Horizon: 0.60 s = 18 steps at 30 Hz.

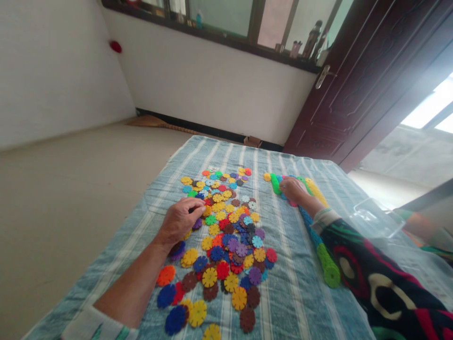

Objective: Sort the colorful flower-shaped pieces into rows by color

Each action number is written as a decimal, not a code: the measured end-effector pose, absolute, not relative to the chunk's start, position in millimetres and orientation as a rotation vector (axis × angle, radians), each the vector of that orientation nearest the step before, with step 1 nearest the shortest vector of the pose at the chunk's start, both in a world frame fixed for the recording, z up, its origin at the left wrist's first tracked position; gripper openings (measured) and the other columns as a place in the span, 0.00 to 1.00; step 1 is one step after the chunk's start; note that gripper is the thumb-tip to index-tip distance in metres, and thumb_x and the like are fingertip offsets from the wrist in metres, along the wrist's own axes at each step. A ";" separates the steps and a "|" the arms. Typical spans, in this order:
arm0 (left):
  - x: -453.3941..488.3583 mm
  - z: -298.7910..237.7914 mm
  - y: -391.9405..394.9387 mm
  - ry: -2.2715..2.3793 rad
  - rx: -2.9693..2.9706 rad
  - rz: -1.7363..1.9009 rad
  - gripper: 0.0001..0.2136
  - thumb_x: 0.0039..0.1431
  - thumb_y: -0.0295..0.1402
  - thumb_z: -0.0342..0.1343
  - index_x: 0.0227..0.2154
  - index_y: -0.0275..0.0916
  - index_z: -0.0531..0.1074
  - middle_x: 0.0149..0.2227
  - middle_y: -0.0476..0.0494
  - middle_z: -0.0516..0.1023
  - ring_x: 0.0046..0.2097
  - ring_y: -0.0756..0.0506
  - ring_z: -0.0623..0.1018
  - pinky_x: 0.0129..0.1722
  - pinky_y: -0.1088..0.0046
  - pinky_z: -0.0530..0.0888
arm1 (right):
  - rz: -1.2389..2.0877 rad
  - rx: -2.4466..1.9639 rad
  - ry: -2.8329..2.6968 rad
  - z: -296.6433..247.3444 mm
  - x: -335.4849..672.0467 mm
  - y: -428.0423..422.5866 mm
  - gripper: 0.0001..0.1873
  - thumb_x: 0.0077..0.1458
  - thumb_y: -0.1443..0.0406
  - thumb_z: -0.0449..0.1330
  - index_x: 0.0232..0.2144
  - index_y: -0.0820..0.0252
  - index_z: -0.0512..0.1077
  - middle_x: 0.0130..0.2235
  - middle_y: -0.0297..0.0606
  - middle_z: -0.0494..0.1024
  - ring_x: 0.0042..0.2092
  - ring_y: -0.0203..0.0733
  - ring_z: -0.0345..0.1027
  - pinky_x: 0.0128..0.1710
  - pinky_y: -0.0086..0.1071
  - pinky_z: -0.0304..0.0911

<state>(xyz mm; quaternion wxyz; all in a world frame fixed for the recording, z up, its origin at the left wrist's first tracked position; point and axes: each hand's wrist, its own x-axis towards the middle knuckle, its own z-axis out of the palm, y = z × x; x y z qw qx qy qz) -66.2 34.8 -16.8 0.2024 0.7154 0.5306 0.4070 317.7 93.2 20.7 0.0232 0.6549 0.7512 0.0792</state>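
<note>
A spread of several flat, notched plastic discs (226, 236) in many colours lies on a blue striped cloth (293, 302). My left hand (180, 219) rests on the left edge of the pile, fingers curled and pinched at a disc near the fingertips. My right hand (293, 189) lies farther right, on a long curved chain of joined discs (327, 264) with green, blue and yellow sections. Its fingers are bent down over the chain's far end near a green section (275, 184).
A clear plastic container (375, 217) sits at the cloth's right edge. A dark wooden door (357, 85) stands open at the right, with white walls and a window ledge behind. Bare floor lies to the left, with a broom (155, 123) along the wall.
</note>
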 end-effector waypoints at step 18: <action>-64.7 -16.3 34.1 1.470 1.989 1.144 0.11 0.50 0.43 0.54 0.24 0.43 0.76 0.36 0.44 0.82 0.42 0.42 0.80 0.50 0.65 0.74 | 0.210 1.989 2.363 20.5 301.1 84.5 0.13 0.59 0.66 0.60 0.46 0.61 0.76 0.48 0.46 0.76 0.52 0.49 0.68 0.50 0.36 0.59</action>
